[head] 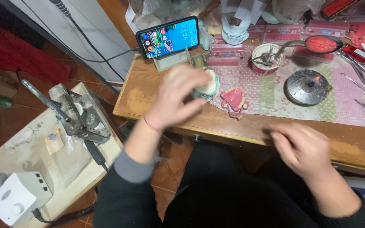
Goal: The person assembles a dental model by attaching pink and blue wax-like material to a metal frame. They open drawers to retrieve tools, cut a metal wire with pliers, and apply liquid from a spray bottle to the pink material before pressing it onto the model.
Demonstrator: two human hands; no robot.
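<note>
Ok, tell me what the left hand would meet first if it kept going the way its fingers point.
The left hand points up and right across the wooden desk. First in that line is the pale dental cast right at its fingertips; motion blur hides whether they already touch. The propped phone stands farther back.

The left hand (176, 99) is raised forward, wrist bent, fingers spread and loosely curled — blurred. The right hand (303, 147) is held lower, palm down, fingers extended leftward — also blurred.
</note>
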